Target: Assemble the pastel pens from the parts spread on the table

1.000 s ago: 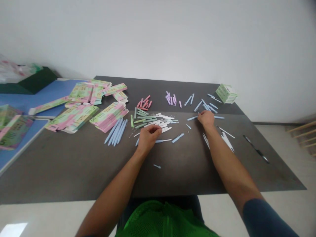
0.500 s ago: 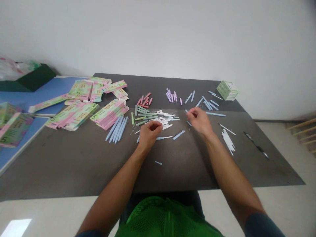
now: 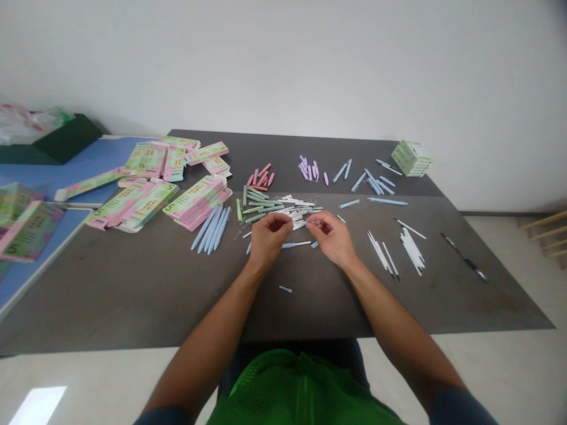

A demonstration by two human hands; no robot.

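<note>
My left hand (image 3: 270, 236) is closed in a pinch at the near edge of a pile of white pen parts (image 3: 297, 203). Close by on the right, my right hand (image 3: 331, 236) also pinches, its fingertips facing the left ones. Whatever sits between the fingers is too small to make out. Under and beside the hands lie a light blue pen part with a white tip (image 3: 296, 244) and a blue barrel (image 3: 349, 203). Green pen barrels (image 3: 261, 206) are heaped beyond my left hand. Several blue pens (image 3: 211, 230) lie side by side to its left.
White refills (image 3: 411, 251) and more refills (image 3: 383, 255) lie right, near a black pen (image 3: 464, 257). Red parts (image 3: 261, 177), purple parts (image 3: 309, 169) and blue parts (image 3: 376, 182) lie farther back. Pink-green cartons (image 3: 197, 200) cover the left; a green box (image 3: 411, 158) stands back right.
My right hand has moved left and slightly toward me, from beside the blue barrel to my left hand. The nearer group of white refills has come into view. My left hand stays nearly still.
</note>
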